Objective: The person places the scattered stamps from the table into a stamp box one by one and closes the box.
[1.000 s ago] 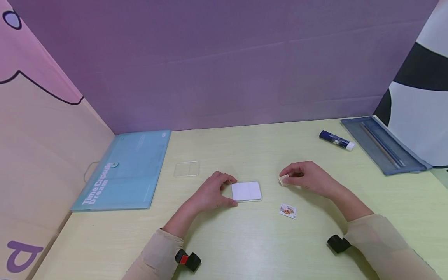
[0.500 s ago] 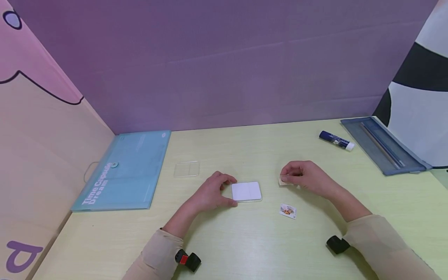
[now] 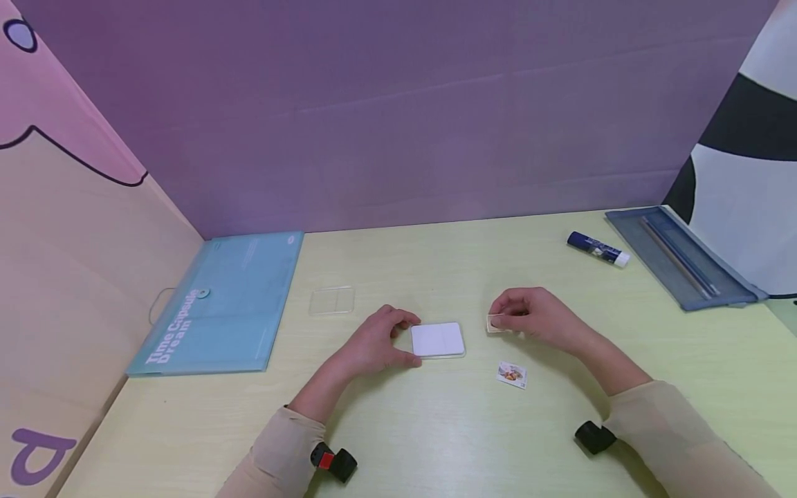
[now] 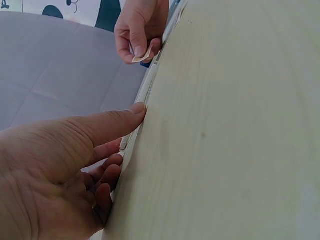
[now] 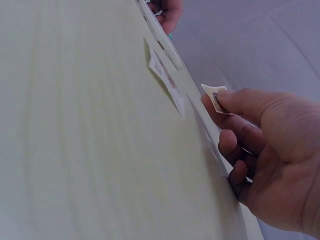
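Note:
My left hand (image 3: 381,340) spans the left end of a shallow clear case (image 3: 463,354) with a white rounded face (image 3: 438,339), thumb at the near corner and index finger at the far one. To the case's right, my right hand (image 3: 540,318) pinches a small cream-bordered paper stamp (image 3: 491,324) between thumb and index finger. In the right wrist view this stamp (image 5: 214,98) bends slightly, its middle partly under the thumb. Another stamp (image 3: 512,375) with a colourful picture lies on the table below the right hand, its edges curled up in the right wrist view (image 5: 167,82).
A clear plastic lid (image 3: 332,300) lies behind the left hand. Farther left is a blue document folder (image 3: 230,297). A glue stick (image 3: 598,249) and a blue mesh pouch (image 3: 685,259) with slim rods lie at the back right. A purple backdrop (image 3: 436,117) stands behind the table.
My right hand has shifted slightly left toward the case with the stamp, which now lies more level between the fingers. The left hand and the case have stayed in place.

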Action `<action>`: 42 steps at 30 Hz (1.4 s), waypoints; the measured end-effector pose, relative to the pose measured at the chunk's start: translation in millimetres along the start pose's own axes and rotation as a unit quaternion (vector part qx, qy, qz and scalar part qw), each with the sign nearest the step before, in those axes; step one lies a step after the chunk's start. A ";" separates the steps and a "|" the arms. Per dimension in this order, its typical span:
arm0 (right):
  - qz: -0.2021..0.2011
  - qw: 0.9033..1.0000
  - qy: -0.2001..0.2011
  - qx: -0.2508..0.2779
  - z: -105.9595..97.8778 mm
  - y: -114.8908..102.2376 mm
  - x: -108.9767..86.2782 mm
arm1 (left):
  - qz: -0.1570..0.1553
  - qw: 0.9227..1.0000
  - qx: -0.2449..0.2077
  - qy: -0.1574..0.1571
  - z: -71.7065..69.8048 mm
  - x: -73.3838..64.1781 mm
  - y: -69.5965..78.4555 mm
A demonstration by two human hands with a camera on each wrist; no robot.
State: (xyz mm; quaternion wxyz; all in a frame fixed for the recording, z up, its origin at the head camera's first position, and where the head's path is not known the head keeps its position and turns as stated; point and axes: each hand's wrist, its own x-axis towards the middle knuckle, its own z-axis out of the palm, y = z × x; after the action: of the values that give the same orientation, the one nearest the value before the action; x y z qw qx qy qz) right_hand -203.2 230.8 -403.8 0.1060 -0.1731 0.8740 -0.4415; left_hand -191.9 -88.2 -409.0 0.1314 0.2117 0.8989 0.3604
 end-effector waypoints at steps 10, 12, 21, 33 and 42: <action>0.004 1.000 0.000 0.013 4.5 -3.0 1.7 | 0.000 1.000 0.004 0.001 -0.1 -1.2 0.3; 0.005 1.000 -0.002 0.019 5.4 -3.8 2.0 | 0.000 1.000 0.003 0.001 -0.1 -1.3 0.4; 0.006 1.000 -0.003 0.024 10.0 -5.4 5.6 | 0.003 1.000 0.003 0.000 0.2 -0.5 -1.5; -0.007 0.999 -0.009 0.039 19.1 -8.8 9.6 | 0.002 1.000 0.004 0.000 0.2 -0.5 -0.8; -0.005 0.999 -0.011 0.034 25.1 -12.3 13.5 | -0.001 1.000 0.003 0.000 0.5 0.5 -1.7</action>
State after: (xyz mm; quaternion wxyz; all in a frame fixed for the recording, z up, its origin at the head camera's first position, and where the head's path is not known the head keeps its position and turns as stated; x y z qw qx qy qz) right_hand -204.5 200.1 -409.0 0.1193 -0.1782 0.8565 -0.4694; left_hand -192.7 -88.8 -410.5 0.1312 0.2116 0.9001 0.3575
